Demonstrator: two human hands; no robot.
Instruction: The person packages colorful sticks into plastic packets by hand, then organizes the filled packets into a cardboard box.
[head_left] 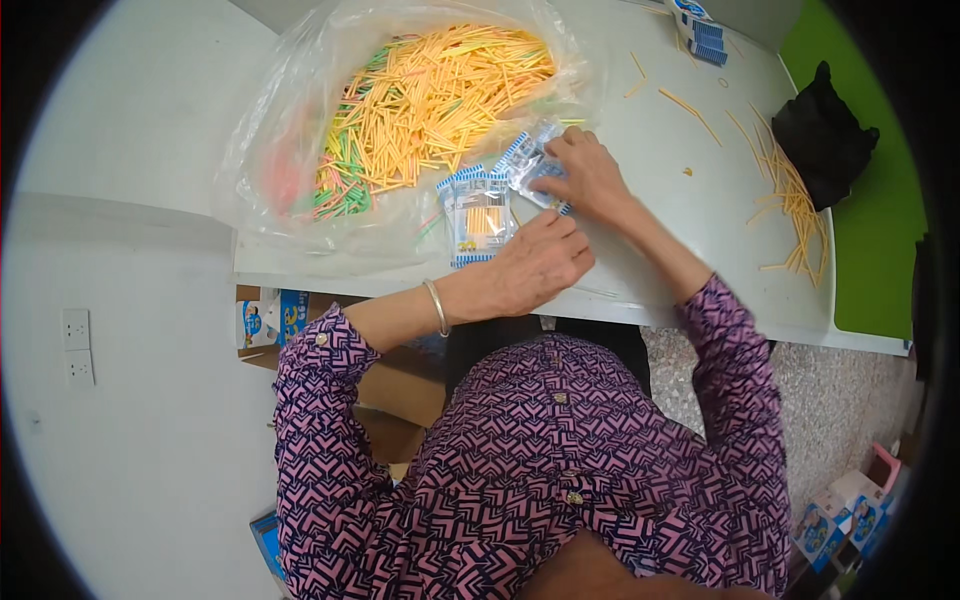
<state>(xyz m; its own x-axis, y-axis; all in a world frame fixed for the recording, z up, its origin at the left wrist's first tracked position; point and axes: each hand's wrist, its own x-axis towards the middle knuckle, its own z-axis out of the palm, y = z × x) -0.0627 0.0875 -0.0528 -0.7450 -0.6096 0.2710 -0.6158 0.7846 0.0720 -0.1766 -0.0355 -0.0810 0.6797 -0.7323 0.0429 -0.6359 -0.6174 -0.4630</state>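
My right hand (590, 175) reaches over a small blue-and-white packet (526, 160), its thumb and fingers gripping it. Close below, my left hand (540, 262) is curled with its knuckles up, near that packet's lower corner. Its fingertips are mostly hidden, and I cannot make out what is in them. Just left of the hands lies another packet (483, 222) with striped blue edges and a clear window, through which thin pale sticks show. Beyond it, a large clear plastic bag (262, 150) gapes around a heap of thin sticks (440, 95), mostly yellow with some green and pink.
Loose yellow sticks (795, 225) lie along the right side of the white table (660, 270), beside a crumpled black bag (825, 135). A stack of blue-and-white packets (705, 40) is at the far right. Printed boxes (840, 515) and an open carton (400, 392) sit below table level.
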